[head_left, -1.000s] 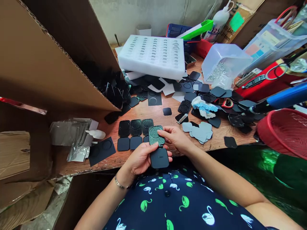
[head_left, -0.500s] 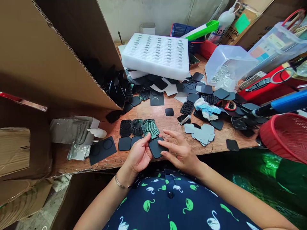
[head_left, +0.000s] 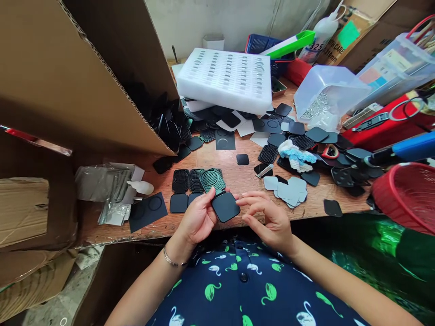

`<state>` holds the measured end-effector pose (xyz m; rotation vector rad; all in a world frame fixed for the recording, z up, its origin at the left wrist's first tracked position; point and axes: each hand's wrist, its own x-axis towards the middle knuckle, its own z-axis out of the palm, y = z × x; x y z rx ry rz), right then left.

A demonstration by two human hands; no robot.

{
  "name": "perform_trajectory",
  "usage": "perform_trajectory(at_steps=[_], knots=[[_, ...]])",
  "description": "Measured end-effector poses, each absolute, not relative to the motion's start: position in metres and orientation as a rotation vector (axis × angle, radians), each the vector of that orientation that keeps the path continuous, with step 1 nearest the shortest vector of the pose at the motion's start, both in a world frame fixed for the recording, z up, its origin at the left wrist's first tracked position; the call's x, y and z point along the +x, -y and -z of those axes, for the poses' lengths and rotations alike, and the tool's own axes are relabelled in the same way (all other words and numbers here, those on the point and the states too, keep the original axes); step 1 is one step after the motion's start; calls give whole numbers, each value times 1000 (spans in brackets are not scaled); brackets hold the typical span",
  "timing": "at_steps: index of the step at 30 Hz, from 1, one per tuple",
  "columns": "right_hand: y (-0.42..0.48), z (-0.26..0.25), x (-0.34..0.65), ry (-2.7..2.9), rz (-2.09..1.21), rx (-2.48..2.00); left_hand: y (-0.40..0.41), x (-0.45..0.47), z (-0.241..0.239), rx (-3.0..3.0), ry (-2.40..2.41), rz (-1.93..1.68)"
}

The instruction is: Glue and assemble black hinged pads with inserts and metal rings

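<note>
Right hand (head_left: 272,217) has moved off the plain face of the held case (head_left: 226,207) to a position at or just beside its right-hand edge. Viewing remotely, I survey the worktop (head_left: 217,158) first: it carries all the parts listed below. At the left, a large cardboard box (head_left: 95,90) stands with dark pieces (head_left: 168,117) heaped at its opening. A white foam block (head_left: 220,86) rests at the rear.

Progress, as I judge it from the layout: two open cases (head_left: 180,181) lie side by side in a row, and a third is mostly covered by the held case. I do not count the held case as set down. Further cases remain scattered at the rear and right.

Left hand (head_left: 199,215): gripping the held case near its hinge, thumb on top. Right hand: released, fingers loosely curved; I cannot tell whether a fingertip touches. Held case: open, tilted, its patterned half overlapping the row. Loose grey pads (head_left: 290,191) lie piled at the right.
</note>
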<state>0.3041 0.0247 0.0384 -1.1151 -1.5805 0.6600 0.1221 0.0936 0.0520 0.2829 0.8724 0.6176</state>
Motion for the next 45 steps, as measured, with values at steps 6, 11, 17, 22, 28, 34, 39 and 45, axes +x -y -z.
perform_trajectory(at_steps=[6,11,17,22,28,34,39,45], knots=[[-38,-33,299,942,-1465,-1342,-75,123,-37,398,-669,-345],[-48,-29,296,668,-1591,-1273,-55,128,-17,547,-730,-243],[-43,-29,296,822,-1528,-1205,-50,129,-4,632,-785,-238],[-34,-37,297,1200,-1317,-1326,-50,132,-3,595,-754,-273],[-38,-35,295,858,-1444,-1293,-45,130,-8,603,-808,-271],[-45,-27,294,556,-1686,-1283,-45,130,-13,652,-788,-308],[-49,-26,297,695,-1605,-1273,-53,133,-15,701,-835,-365],[-90,-3,311,859,-1334,-1430,-84,122,-21,1044,-1079,-613]])
